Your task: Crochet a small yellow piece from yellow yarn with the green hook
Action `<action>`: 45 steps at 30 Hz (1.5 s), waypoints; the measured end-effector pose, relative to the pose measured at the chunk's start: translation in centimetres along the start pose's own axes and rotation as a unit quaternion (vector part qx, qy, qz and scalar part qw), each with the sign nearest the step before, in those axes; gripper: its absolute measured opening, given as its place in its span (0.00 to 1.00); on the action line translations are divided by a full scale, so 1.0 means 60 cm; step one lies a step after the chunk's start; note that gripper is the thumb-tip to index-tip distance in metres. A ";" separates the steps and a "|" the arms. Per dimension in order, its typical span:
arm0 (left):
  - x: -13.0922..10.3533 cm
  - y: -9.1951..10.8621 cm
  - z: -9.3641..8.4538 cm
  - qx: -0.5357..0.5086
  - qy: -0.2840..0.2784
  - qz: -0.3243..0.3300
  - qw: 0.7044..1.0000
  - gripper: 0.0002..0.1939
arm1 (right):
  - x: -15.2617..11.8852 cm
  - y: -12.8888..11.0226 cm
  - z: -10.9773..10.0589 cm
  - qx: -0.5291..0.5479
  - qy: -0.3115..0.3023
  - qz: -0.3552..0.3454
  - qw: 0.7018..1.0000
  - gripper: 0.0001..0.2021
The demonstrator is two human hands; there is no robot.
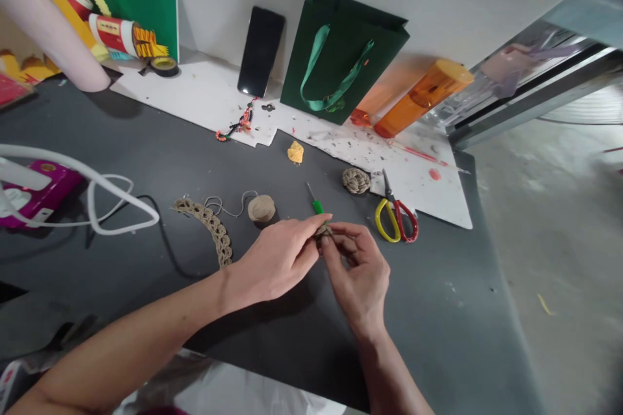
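Observation:
My left hand (280,259) and my right hand (357,269) meet over the grey table, fingertips pinched together on a small brown crocheted piece (323,231). Fingers cover most of it. A crochet hook with a green handle (317,207) points away just beyond the fingertips; whether a finger touches it I cannot tell. To the left of my left hand a tan crocheted strip (214,227) curves across the table. Thin yarn runs from near the strip to a beige yarn ball (261,208). Further off sits a round brown crocheted piece (356,180), beside scissors (396,217) with yellow and red handles.
A small yellow piece (295,152) lies farther back. Against the wall stand a phone (261,52), a dark green gift bag (341,58) and an orange bottle (423,97). A white cable (121,191) loops by a purple box (48,188). The table's edge (501,285) is at right.

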State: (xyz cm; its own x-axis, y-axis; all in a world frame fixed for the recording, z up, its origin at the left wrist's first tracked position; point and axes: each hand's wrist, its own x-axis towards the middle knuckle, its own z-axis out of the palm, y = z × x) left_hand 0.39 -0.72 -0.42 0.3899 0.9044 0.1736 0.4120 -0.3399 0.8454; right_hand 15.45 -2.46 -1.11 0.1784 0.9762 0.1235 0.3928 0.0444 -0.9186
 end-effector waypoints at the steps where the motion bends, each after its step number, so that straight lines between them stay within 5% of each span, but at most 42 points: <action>1: 0.001 0.003 -0.003 -0.019 -0.005 -0.010 1.000 0.22 | 0.001 0.002 -0.001 0.018 -0.008 0.011 1.000 0.06; 7: 0.013 0.007 -0.015 -0.144 0.002 -0.095 0.985 0.18 | 0.008 0.017 -0.003 0.172 -0.049 0.092 0.980 0.08; 14: 0.019 -0.004 -0.005 -0.287 0.008 -0.132 0.949 0.12 | 0.005 0.008 -0.002 0.135 -0.039 0.077 0.987 0.08; 21: 0.014 0.005 -0.004 -0.188 0.051 -0.114 0.974 0.19 | -0.001 -0.007 0.001 0.033 -0.023 0.029 0.999 0.06; 29: 0.006 0.004 0.007 -0.039 0.127 -0.011 0.991 0.20 | 0.002 -0.007 0.003 0.043 -0.020 0.030 0.998 0.06; 36: 0.013 0.006 -0.011 -0.178 0.031 -0.102 0.978 0.19 | 0.004 -0.002 -0.004 0.067 -0.018 0.048 0.996 0.08; 45: 0.023 0.005 -0.019 -0.279 -0.017 -0.161 0.947 0.21 | 0.007 0.009 -0.011 0.174 -0.064 0.082 0.979 0.09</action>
State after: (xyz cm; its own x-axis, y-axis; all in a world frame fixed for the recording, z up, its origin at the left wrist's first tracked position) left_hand 0.13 0.71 0.64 0.3476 0.9261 -0.1469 0.0192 0.1496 0.9886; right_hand 16.34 -2.15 -1.32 0.0903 0.9938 -0.0644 0.0334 -0.0676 -0.9972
